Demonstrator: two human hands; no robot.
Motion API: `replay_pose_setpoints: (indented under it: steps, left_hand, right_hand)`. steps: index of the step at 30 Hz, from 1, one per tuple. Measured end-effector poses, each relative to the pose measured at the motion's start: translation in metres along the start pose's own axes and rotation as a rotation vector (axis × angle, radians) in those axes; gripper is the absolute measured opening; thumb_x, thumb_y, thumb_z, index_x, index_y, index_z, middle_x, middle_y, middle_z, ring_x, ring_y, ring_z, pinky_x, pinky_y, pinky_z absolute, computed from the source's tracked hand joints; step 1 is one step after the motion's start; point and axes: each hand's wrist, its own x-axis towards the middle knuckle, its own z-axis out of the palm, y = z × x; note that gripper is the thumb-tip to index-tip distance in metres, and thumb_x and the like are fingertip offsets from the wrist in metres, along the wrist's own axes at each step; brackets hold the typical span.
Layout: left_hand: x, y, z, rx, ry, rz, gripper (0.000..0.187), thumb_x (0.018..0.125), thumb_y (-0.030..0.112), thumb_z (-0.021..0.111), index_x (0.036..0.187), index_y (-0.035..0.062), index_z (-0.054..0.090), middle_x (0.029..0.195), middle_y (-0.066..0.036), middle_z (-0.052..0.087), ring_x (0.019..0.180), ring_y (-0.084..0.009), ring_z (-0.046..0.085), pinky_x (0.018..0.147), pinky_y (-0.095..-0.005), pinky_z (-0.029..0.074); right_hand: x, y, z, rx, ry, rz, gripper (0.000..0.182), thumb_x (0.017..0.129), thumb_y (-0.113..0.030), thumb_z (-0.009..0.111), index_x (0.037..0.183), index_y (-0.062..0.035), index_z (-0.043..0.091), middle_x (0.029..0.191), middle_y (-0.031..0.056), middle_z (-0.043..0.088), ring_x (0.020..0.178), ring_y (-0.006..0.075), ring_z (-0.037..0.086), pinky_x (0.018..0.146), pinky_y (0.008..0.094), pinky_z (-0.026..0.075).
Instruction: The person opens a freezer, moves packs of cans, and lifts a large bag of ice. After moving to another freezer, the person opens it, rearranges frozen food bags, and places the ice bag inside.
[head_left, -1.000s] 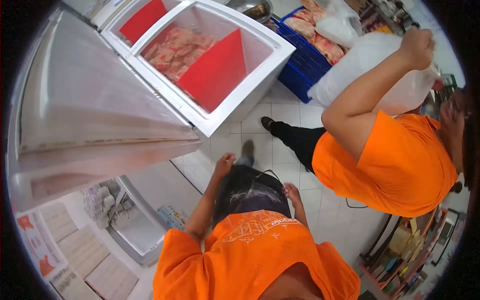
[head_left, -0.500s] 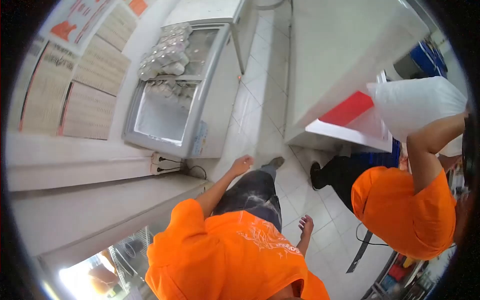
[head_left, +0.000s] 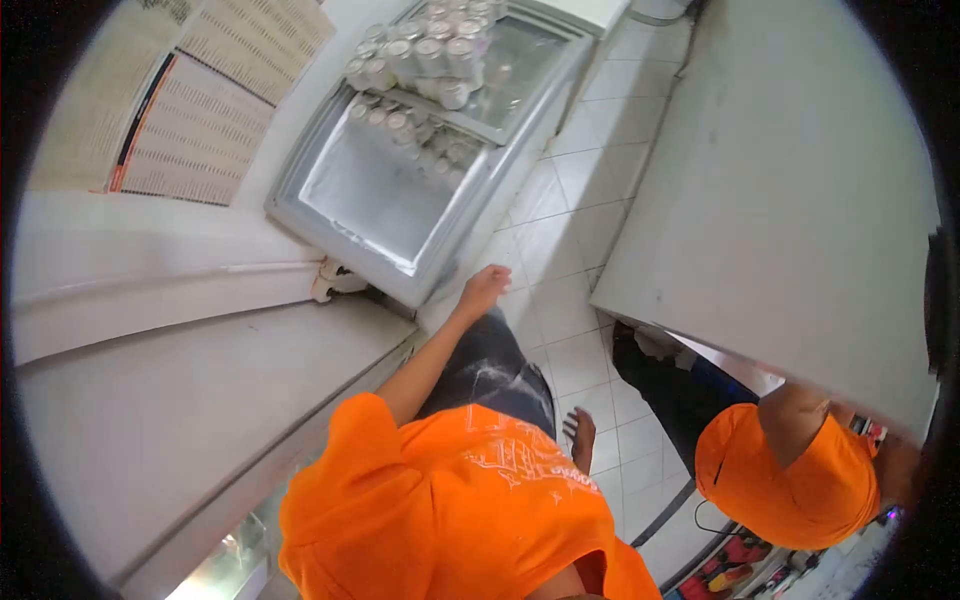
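Observation:
My left hand (head_left: 485, 291) hangs in front of my dark trousers, near the front corner of a chest freezer (head_left: 452, 262). Its fingers are loosely bent, and nothing shows in it. Low at my right side, my right hand (head_left: 580, 436) has its fingers apart and holds nothing visible. Neither hand touches anything. Several packs of cans (head_left: 437, 50) lie on the freezer's glass lid, and more cans (head_left: 397, 124) stand inside beneath it. The near part of the freezer is uncovered, showing its frosty white inside.
A long pale counter (head_left: 790, 200) runs along the right. A co-worker in an orange shirt (head_left: 775, 480) bends beside it, hands hidden. Printed sheets (head_left: 205, 130) hang on the left wall above a pale ledge (head_left: 190, 390). The tiled floor (head_left: 570, 240) runs between freezer and counter.
My view has shifted closer to the freezer, which looks larger. The co-worker's white bag and the red item by the counter have gone out of view. Both my hands remain empty.

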Motion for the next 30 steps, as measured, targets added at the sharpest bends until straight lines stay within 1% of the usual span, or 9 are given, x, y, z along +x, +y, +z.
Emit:
replay_pose_setpoints:
  steps: [2,3,4,8,18,22,26,28,30]
  left_hand:
    - [0.014,0.033,-0.028,-0.023,-0.009,-0.002,0.03,0.097,0.027,0.058,0.117,0.006,0.063,0.1,-0.006,0.068,0.084,-0.0127,0.064,0.07,-0.028,0.051]
    - [0.019,0.05,-0.041,-0.114,0.01,-0.032,0.031,0.097,0.029,0.059,0.119,0.0066,0.062,0.104,-0.006,0.068,0.087,-0.0139,0.064,0.072,-0.0286,0.051]
    - [0.027,0.065,-0.055,-0.202,0.032,-0.043,0.033,0.097,0.03,0.059,0.12,0.0072,0.061,0.107,-0.006,0.068,0.09,-0.0151,0.064,0.074,-0.0292,0.052]
    - [0.075,0.118,-0.092,-0.359,0.066,-0.023,0.039,0.097,0.035,0.059,0.126,0.0086,0.058,0.115,-0.007,0.066,0.095,-0.0174,0.064,0.078,-0.0311,0.052]
    - [0.188,0.22,-0.134,-0.64,0.317,-0.03,0.093,0.088,0.066,0.058,0.154,0.0085,0.026,0.155,-0.015,0.03,0.14,-0.0344,0.035,0.103,-0.0546,0.04]
    - [0.239,0.258,-0.147,-0.679,0.563,-0.017,0.105,0.087,0.069,0.056,0.158,0.0107,0.004,0.163,-0.015,0.01,0.148,-0.0338,0.016,0.114,-0.0549,0.023]
    - [0.311,0.274,-0.148,-0.518,0.891,0.155,0.106,0.091,0.065,0.054,0.157,0.0092,-0.008,0.164,-0.016,-0.001,0.151,-0.0328,0.002,0.12,-0.0474,0.008]
    - [0.34,0.27,-0.148,-0.39,1.028,0.054,0.105,0.092,0.067,0.05,0.157,0.0106,-0.011,0.165,-0.014,-0.002,0.151,-0.0304,0.005,0.12,-0.0437,0.009]
    - [0.337,0.285,-0.149,-0.451,1.066,0.116,0.098,0.095,0.061,0.05,0.158,0.0096,-0.005,0.165,-0.014,0.002,0.151,-0.0293,0.01,0.12,-0.0412,0.012]
  right_hand:
    - [0.077,0.001,0.01,-0.276,-0.01,-0.252,0.037,0.097,-0.032,0.053,0.124,-0.0079,0.061,0.108,0.0095,0.067,0.096,0.0215,0.064,0.078,0.0356,0.052]
    - [0.066,-0.045,0.032,-0.284,-0.016,-0.334,0.035,0.095,-0.03,0.055,0.12,-0.0057,0.064,0.106,0.008,0.068,0.094,0.0177,0.062,0.078,0.0336,0.051]
    - [0.032,-0.113,0.067,-0.071,-0.079,-0.177,0.035,0.096,-0.033,0.057,0.116,-0.0053,0.065,0.103,0.0062,0.068,0.091,0.0146,0.062,0.077,0.0301,0.049]
    - [0.035,-0.29,0.165,-0.199,-0.201,-0.412,0.038,0.099,-0.037,0.057,0.122,-0.008,0.062,0.102,0.0026,0.067,0.087,0.0116,0.06,0.076,0.0269,0.048]
    - [0.03,-0.645,0.441,-0.482,-0.526,-1.154,0.046,0.099,-0.041,0.054,0.12,-0.0011,0.063,0.11,0.0098,0.068,0.103,0.0188,0.062,0.092,0.0322,0.047]
    - [0.061,-0.727,0.548,-0.504,-0.589,-1.255,0.049,0.098,-0.043,0.056,0.12,-0.0008,0.064,0.116,0.0137,0.068,0.109,0.0225,0.062,0.096,0.0346,0.047]
    - [0.07,-0.743,0.6,-0.832,-0.859,-1.08,0.054,0.096,-0.044,0.059,0.126,0.0002,0.061,0.124,0.0167,0.066,0.115,0.0264,0.061,0.099,0.0356,0.045]
    - [0.067,-0.733,0.599,-0.864,-0.945,-0.98,0.055,0.095,-0.044,0.06,0.128,0.0006,0.06,0.126,0.0175,0.064,0.117,0.0278,0.06,0.101,0.0362,0.044]
    - [0.063,-0.72,0.589,-0.879,-0.873,-1.133,0.062,0.095,-0.045,0.061,0.136,0.0005,0.052,0.134,0.0193,0.059,0.125,0.0304,0.055,0.107,0.0371,0.04]
